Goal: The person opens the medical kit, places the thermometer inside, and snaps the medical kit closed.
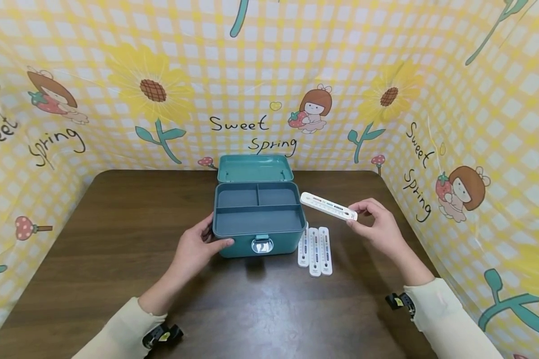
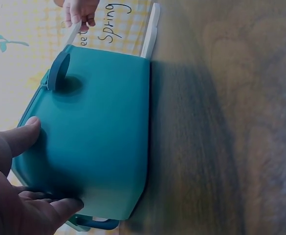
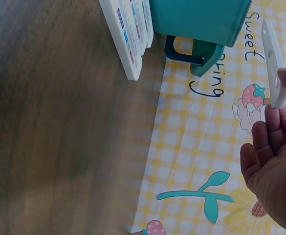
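Observation:
A teal storage box (image 1: 260,244) stands with its lid (image 1: 255,168) raised at the back. The grey inner tray (image 1: 258,221) has three compartments with bare floors. My left hand (image 1: 196,247) grips the box's front left corner, thumb on the front face and fingers round the side. Between thumb and fingertips, my right hand (image 1: 379,227) pinches one end of a white strip thermometer (image 1: 329,206). It is raised beside the box's right rim, and its back shows in the right wrist view. Three more thermometers (image 1: 314,252) lie side by side on the table, against the box's right side.
The dark wooden table (image 1: 130,224) is enclosed by a yellow checked cloth (image 1: 233,75) with printed flowers and figures. On the box's front hangs a clear latch (image 1: 262,244). A handle bracket (image 3: 184,53) juts from its side in the right wrist view.

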A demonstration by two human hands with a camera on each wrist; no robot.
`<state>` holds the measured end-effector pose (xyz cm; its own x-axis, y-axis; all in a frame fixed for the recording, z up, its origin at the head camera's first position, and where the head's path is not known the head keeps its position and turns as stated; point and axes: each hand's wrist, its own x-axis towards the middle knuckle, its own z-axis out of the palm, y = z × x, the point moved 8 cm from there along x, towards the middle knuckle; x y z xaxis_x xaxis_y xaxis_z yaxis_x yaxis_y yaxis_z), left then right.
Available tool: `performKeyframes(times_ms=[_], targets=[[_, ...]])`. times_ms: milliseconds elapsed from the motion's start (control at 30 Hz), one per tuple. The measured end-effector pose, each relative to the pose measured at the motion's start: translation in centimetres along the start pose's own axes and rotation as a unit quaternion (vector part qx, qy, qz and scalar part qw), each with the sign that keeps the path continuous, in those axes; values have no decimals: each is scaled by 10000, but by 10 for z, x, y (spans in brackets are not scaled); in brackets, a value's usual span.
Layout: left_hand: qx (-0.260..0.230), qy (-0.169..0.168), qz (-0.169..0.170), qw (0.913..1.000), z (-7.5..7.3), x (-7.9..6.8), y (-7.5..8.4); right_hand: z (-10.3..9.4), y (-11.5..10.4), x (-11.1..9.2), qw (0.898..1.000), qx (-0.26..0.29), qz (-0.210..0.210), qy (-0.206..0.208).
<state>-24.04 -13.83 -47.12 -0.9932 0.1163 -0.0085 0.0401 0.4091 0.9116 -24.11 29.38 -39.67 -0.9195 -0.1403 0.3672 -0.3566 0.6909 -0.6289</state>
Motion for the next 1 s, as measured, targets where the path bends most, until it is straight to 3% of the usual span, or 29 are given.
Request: performKeyframes(times_ms=[400,1000], targets=[[73,7,63,10000,-1,1,1,5,-20,22,9975,-197,-410,-533],[66,20,67,10000,-1,-1,1,27,-52,48,9842,-557,-816,-1472]])
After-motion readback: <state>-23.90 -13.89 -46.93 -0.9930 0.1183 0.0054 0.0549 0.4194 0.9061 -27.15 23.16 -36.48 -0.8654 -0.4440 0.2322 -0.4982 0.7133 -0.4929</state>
